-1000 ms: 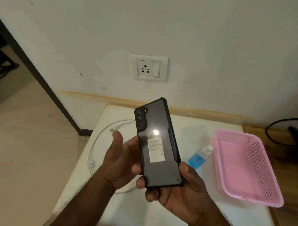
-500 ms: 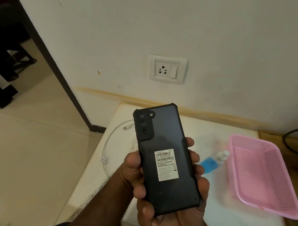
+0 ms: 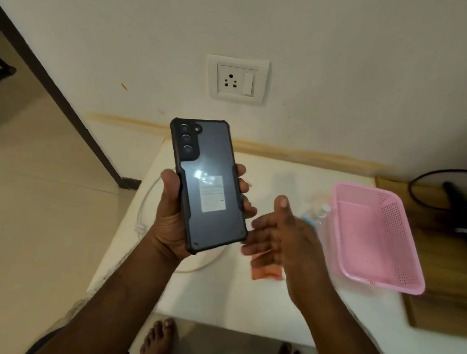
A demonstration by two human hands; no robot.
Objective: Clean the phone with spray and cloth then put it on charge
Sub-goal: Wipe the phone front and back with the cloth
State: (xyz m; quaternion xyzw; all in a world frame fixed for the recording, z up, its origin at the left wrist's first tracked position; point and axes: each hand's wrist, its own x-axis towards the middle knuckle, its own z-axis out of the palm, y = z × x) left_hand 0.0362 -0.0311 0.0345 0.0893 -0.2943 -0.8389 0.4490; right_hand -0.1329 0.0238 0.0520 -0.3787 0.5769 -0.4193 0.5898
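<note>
A dark phone (image 3: 208, 186) in a black-edged case, its back with a white sticker facing me, stands upright above the white table (image 3: 221, 296). My left hand (image 3: 171, 227) grips it from below and around the sides. My right hand (image 3: 280, 232) hovers open to the right of the phone, fingers spread, blurred. Under it lies an orange cloth (image 3: 265, 272) on the table. A small spray bottle (image 3: 315, 214) with blue liquid lies just beyond my right hand, next to the basket. A white charging cable (image 3: 142, 221) loops on the table behind my left hand.
A pink plastic basket (image 3: 377, 279) sits on the table's right side. A wall socket with a switch (image 3: 236, 79) is above the table. A wooden surface with a black cable (image 3: 424, 196) lies at the far right. My bare feet (image 3: 158, 339) show below the table's front edge.
My right hand has let go of the phone and moved right, above the cloth. My left hand alone holds the phone now, a little higher. The camera tilted down.
</note>
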